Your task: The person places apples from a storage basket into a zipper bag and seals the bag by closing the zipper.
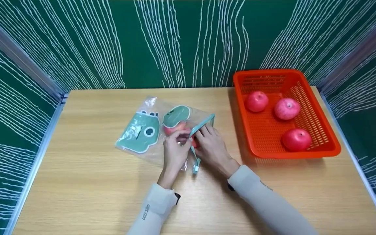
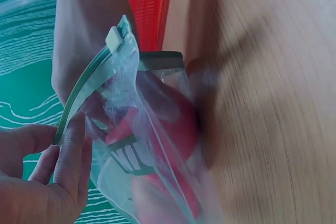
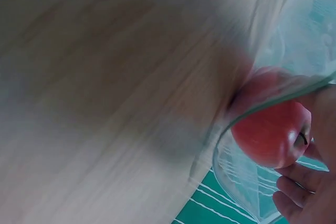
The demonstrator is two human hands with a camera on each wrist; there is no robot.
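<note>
Nearest cam: pale grey sleeves [image 1: 269, 202], both forearms reaching fwd over the table [image 1: 83, 169]. L hand [image 1: 176, 148] pinches the green zip strip [image 1: 202, 124] of a clear bag [image 1: 142, 132] w/ green creature print, prob. to hold the mouth apart; slider [image 1: 195, 169] sits at strip's near end, so closure looks undone. R hand [image 1: 212, 147] is inside the mouth, fingers curled round a red apple [image 3: 270, 135], presumably low so the bag can lie on the wood. 2nd apple [image 1: 171, 130] lies deeper in, seen thru the film, likely weighting the bag. Bag is approx. mid-table, L of an orange-red basket [image 1: 292, 155] holding 3 loose apples [image 1: 287, 108], spaced apart; basket stands R rear, prob. for short reach by R hand. Surface: pale wood grain, soft shadows under arms. Room: dk green walls [image 1: 188, 39] w/ wavy white lines, metallic corner posts [image 1: 354, 49] both sides.
</note>
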